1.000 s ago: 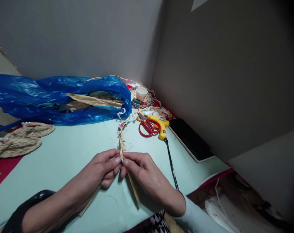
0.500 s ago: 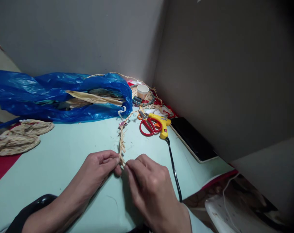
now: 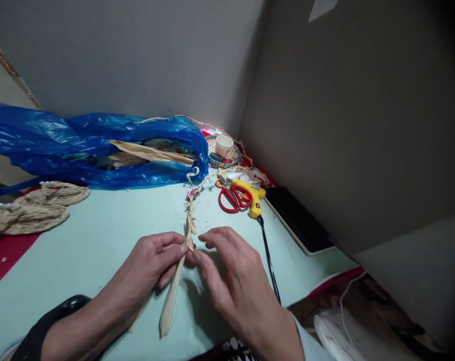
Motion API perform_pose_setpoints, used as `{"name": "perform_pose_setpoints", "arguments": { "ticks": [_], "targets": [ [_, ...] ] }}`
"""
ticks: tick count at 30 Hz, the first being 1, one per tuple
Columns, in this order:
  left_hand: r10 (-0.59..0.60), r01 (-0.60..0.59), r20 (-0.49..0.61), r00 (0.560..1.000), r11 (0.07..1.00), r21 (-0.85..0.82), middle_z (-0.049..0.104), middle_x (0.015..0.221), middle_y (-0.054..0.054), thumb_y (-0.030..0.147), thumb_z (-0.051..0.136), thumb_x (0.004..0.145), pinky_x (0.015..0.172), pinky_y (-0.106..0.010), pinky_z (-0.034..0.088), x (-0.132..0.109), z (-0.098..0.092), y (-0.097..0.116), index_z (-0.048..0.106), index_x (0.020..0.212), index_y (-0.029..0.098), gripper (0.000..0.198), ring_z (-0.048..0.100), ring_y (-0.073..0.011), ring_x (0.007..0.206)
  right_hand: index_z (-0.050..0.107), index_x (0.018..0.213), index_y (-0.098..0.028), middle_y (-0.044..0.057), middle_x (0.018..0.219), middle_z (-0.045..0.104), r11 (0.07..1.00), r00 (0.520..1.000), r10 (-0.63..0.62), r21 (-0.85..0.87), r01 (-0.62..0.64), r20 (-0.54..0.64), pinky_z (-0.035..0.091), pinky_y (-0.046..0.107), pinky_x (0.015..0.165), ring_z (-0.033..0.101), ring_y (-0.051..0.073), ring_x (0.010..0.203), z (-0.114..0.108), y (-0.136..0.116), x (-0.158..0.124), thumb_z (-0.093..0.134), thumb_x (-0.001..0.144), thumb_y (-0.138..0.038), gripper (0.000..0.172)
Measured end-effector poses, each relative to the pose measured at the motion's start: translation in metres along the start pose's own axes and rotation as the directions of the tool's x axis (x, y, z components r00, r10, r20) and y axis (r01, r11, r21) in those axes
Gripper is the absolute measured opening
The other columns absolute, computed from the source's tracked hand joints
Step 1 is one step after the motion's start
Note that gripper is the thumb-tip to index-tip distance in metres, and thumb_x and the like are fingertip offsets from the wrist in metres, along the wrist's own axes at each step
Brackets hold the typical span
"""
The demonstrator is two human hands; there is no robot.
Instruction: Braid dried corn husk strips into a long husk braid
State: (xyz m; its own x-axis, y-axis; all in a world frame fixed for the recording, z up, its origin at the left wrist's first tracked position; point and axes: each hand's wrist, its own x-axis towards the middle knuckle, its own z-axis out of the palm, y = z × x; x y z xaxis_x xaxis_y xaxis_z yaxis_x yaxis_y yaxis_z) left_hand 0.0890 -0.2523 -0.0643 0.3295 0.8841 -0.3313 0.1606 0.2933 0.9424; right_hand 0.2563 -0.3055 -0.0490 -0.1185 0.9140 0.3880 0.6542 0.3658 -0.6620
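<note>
Red-handled scissors (image 3: 233, 191) taken as landmark. A straw-coloured braid (image 3: 190, 218) is seen on the pale green tabletop (image 3: 110, 220), to the left of the scissors and running nearer to the wearer. Its near end is pinched by the left hand (image 3: 155, 260), thumb and fingers pressed together on it. The right hand (image 3: 244, 286) is held below the scissors, thumb and forefinger spread apart beside the braid's near end; whether the braid is touched by its thumb cannot be told. A flat loose strip (image 3: 170, 301) is seen slanting down from the pinch, farther below the scissors.

Just right of the scissors, a yellow glue gun (image 3: 255, 199) is noted; farther right, a black-screened tablet (image 3: 298, 220). Beyond the scissors, a white cup (image 3: 224, 146) is held in a woven tray (image 3: 212, 145). Left of the scissors, dry leaves (image 3: 152, 152) are contained in a blue plastic bag (image 3: 95, 130); farther left, two woven pieces (image 3: 35, 218) are laid.
</note>
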Motion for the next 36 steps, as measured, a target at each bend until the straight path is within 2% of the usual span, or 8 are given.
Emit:
{"name": "perform_pose_setpoints", "arguments": {
  "ticks": [5, 14, 18, 20, 23, 28, 32, 36],
  "targets": [
    [0.029, -0.030, 0.047, 0.998, 0.999, 0.029, 0.043, 0.041, 0.012, 0.047, 0.068, 0.079, 0.047, -0.023, 0.019, 0.001, 0.000, 0.003, 0.064, 0.085, 0.015, 0.032, 0.025, -0.0067, 0.040, 0.063, 0.094, -0.017, 0.003, 0.083, 0.067, 0.974, 0.936, 0.137, 0.126, -0.186, 0.323, 0.039, 0.027, 0.069, 0.058, 0.015, 0.076, 0.001, 0.009, 0.022, 0.044, 0.102, -0.019, 0.022],
    [0.036, -0.050, 0.078, 0.996, 0.982, 0.181, 0.042, 0.042, 0.013, 0.049, 0.057, 0.088, 0.043, -0.023, 0.024, -0.008, 0.001, 0.003, 0.057, 0.093, 0.020, 0.029, 0.031, -0.0093, 0.038, 0.053, 0.067, -0.018, -0.004, 0.062, 0.054, 0.965, 0.954, 0.149, 0.171, -0.197, 0.262, 0.029, 0.025, 0.062, 0.043, 0.010, 0.060, 0.014, 0.018, 0.024, 0.048, 0.100, -0.021, 0.034],
    [0.198, -0.195, 0.043, 0.979, 0.866, 0.461, 0.063, 0.060, 0.004, 0.046, 0.052, 0.094, 0.052, -0.024, 0.041, -0.015, -0.004, 0.011, 0.063, 0.079, 0.022, 0.031, 0.057, -0.0143, 0.055, 0.055, 0.066, -0.018, -0.005, 0.058, 0.047, 0.918, 0.943, 0.220, 0.274, -0.287, 0.249, 0.028, 0.024, 0.057, 0.038, 0.010, 0.058, 0.013, 0.021, 0.024, 0.053, 0.095, -0.022, 0.030],
    [0.399, -0.332, 0.034, 0.916, 0.711, 0.620, 0.073, 0.078, 0.000, 0.041, 0.053, 0.095, 0.063, -0.025, 0.048, -0.020, -0.006, 0.014, 0.069, 0.083, 0.023, 0.027, 0.068, -0.0178, 0.072, 0.053, 0.064, -0.017, -0.005, 0.058, 0.046, 0.879, 0.937, 0.242, 0.351, -0.322, 0.253, 0.029, 0.024, 0.057, 0.039, 0.010, 0.059, 0.012, 0.021, 0.024, 0.052, 0.095, -0.023, 0.032],
    [0.673, -0.521, 0.145, 0.725, 0.400, 0.754, 0.073, 0.076, -0.001, 0.027, 0.051, 0.097, 0.062, -0.025, 0.051, -0.027, -0.001, 0.011, 0.071, 0.090, 0.021, 0.022, 0.071, -0.0171, 0.069, 0.054, 0.061, -0.016, -0.003, 0.060, 0.051, 0.817, 0.932, 0.238, 0.462, -0.345, 0.274, 0.033, 0.024, 0.062, 0.044, 0.011, 0.061, 0.010, 0.019, 0.024, 0.050, 0.094, -0.022, 0.034],
    [0.788, -0.539, 0.439, 0.432, -0.165, 0.826, 0.071, 0.072, -0.007, 0.003, 0.042, 0.092, 0.051, -0.032, 0.050, -0.032, 0.012, -0.016, 0.063, 0.116, 0.005, 0.032, 0.067, -0.0206, 0.057, 0.055, 0.060, -0.016, -0.002, 0.062, 0.050, 0.729, 0.909, 0.280, 0.547, -0.410, 0.309, 0.034, 0.026, 0.064, 0.043, 0.012, 0.065, 0.007, 0.019, 0.025, 0.055, 0.093, -0.028, 0.035],
    [0.766, -0.414, 0.532, 0.361, -0.379, 0.828, 0.074, 0.078, -0.016, 0.000, 0.036, 0.090, 0.050, -0.037, 0.050, -0.035, 0.016, -0.032, 0.057, 0.123, -0.006, 0.039, 0.067, -0.0254, 0.059, 0.065, 0.069, -0.015, 0.001, 0.069, 0.058, 0.705, 0.898, 0.262, 0.565, -0.428, 0.354, 0.038, 0.026, 0.066, 0.048, 0.013, 0.067, 0.010, 0.022, 0.023, 0.057, 0.093, -0.030, 0.030],
    [0.731, -0.566, 0.488, 0.477, -0.168, 0.807, 0.072, 0.077, -0.007, 0.013, 0.047, 0.096, 0.056, -0.032, 0.049, -0.040, 0.009, -0.018, 0.067, 0.101, 0.014, 0.021, 0.065, -0.0208, 0.061, 0.072, 0.078, -0.014, 0.005, 0.080, 0.068, 0.648, 0.893, 0.237, 0.623, -0.439, 0.383, 0.044, 0.027, 0.075, 0.058, 0.016, 0.078, 0.010, 0.024, 0.021, 0.058, 0.094, -0.030, 0.027]
  ]
}}
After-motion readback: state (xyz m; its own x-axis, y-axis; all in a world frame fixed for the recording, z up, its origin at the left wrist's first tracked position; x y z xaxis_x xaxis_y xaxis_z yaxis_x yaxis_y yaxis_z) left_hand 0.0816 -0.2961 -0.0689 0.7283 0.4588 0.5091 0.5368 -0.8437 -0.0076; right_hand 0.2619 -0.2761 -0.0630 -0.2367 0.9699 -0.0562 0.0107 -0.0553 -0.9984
